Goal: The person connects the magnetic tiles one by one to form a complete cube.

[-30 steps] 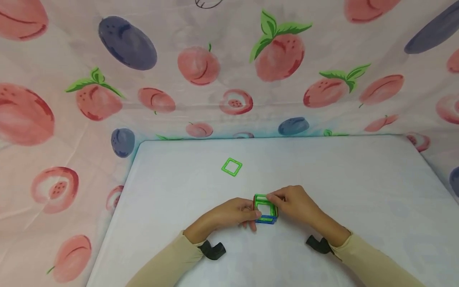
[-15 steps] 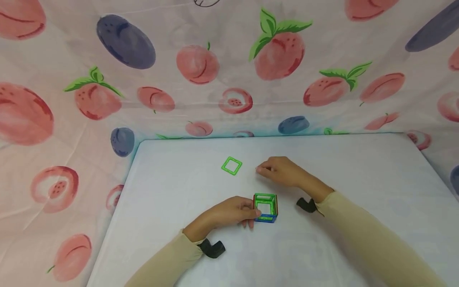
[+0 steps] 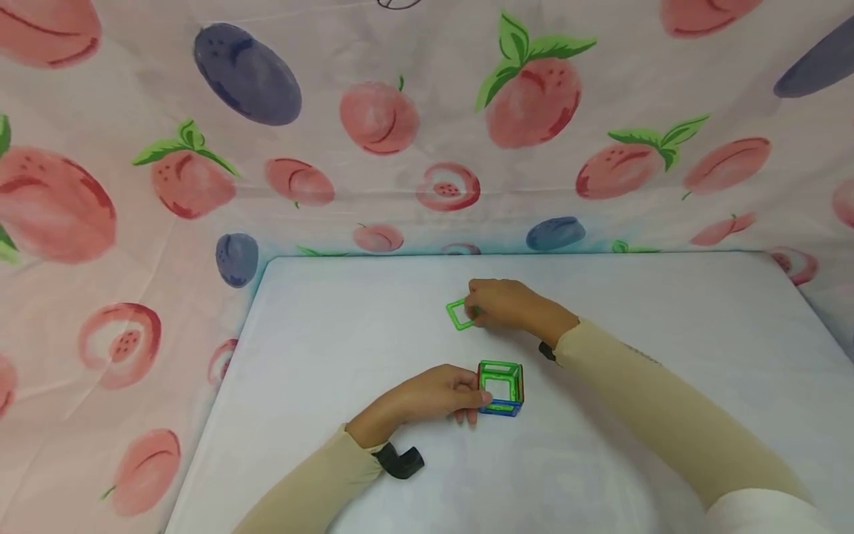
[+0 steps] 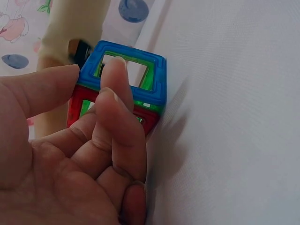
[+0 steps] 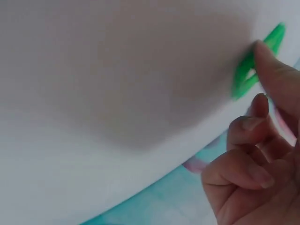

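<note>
A small open-framed cube of magnetic tiles [image 3: 503, 404] stands on the table, green, blue and red at its edges. My left hand [image 3: 435, 393] grips its left side, the thumb at the front. The left wrist view has the cube's blue square tile [image 4: 160, 77] facing the camera, with fingers [image 4: 123, 122] in front of the red side. Farther back, my right hand [image 3: 503, 304] pinches the right part of a single green square magnetic tile [image 3: 453, 317]. In the right wrist view this green tile [image 5: 242, 77] is blurred and partly behind the thumb.
The white table [image 3: 320, 334] ends at a fruit-printed cloth [image 3: 400, 185] at the back and left. Each wrist carries a dark strap mount [image 3: 402, 461].
My right hand has left the cube, reached back and left, and taken hold of the green tile, which has shifted slightly right. My left hand stays on the cube.
</note>
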Demonstrator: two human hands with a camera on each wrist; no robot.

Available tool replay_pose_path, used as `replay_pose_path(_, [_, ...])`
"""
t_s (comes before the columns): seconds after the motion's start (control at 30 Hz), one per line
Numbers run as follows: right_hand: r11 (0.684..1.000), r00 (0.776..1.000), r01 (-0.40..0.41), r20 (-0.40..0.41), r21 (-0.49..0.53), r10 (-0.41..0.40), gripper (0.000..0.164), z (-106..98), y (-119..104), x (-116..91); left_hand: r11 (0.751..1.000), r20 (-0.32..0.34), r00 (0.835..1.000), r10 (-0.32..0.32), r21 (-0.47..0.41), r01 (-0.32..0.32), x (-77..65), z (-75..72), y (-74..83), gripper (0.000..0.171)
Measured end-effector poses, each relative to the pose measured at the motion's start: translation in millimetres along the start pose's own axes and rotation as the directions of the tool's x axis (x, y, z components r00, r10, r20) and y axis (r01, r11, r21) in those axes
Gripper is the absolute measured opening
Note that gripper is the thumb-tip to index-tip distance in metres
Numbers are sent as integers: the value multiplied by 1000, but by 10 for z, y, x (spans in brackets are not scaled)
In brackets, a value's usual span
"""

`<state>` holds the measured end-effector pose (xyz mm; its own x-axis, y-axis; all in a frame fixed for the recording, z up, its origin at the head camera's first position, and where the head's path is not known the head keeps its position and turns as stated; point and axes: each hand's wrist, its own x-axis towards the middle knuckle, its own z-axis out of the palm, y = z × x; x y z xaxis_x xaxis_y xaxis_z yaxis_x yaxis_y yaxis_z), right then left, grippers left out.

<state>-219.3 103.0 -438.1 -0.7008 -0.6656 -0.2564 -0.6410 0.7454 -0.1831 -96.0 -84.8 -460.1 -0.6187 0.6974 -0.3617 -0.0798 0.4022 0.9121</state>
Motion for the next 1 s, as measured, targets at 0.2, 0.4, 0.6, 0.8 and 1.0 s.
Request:
replay_pose_path(0.2, [995, 994, -98, 40, 27, 97, 10, 115, 103, -459, 1000, -11, 1000, -12, 18, 12, -4, 3, 31, 31])
replay_pose_path(0.4, [980, 985, -170, -5, 106, 172, 15, 246, 205, -922, 999, -24, 1000, -14, 31, 14, 0, -11, 42, 29])
replay_pose_path(0.6, [954, 981, -185, -5, 234, 192, 17, 319, 247, -1195, 1000, -22, 999, -23, 0, 23, -9, -5, 20, 28])
replay_pose_path(0.8, [939, 980, -164, -55, 302, 189, 16, 143, 101, -1381, 1000, -14, 1000, -25, -18, 24, -18, 9, 43, 28])
replay_pose_path(1.0, [941, 986, -90, -103, 327, 130, 15, -88, -164, -1479, 1000, -8, 1000, -19, -20, 18, -7, 4, 27, 27])
